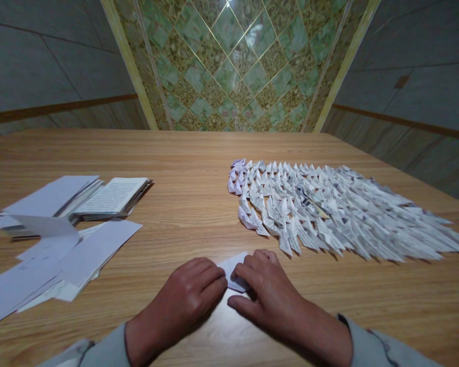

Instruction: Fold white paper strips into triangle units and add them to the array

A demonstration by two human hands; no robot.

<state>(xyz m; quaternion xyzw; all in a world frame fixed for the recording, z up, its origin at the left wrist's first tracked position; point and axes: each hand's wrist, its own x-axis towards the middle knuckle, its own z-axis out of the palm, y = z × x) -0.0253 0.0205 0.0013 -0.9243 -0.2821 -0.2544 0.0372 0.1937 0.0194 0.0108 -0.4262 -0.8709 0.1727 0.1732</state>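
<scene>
A small folded piece of white paper [230, 264] lies on the wooden table between my two hands, close to the front. My left hand [189, 288] is closed, its thumb and fingertips pinching the paper's left edge. Over the right side of the same paper, my right hand [265, 285] curls its fingers and presses down. The right thumb sits just below the paper's near edge. Part of the paper is hidden under the right fingers, so its full folded shape does not show.
Rows of folded paper pieces [309, 204], mostly printed and some plain lilac, spread across the table's right side. Loose white sheets [95, 250] lie at the left, below a stack of printed paper [112, 196] and a stack of plain paper [53, 195]. A tiled wall [229, 76] stands behind.
</scene>
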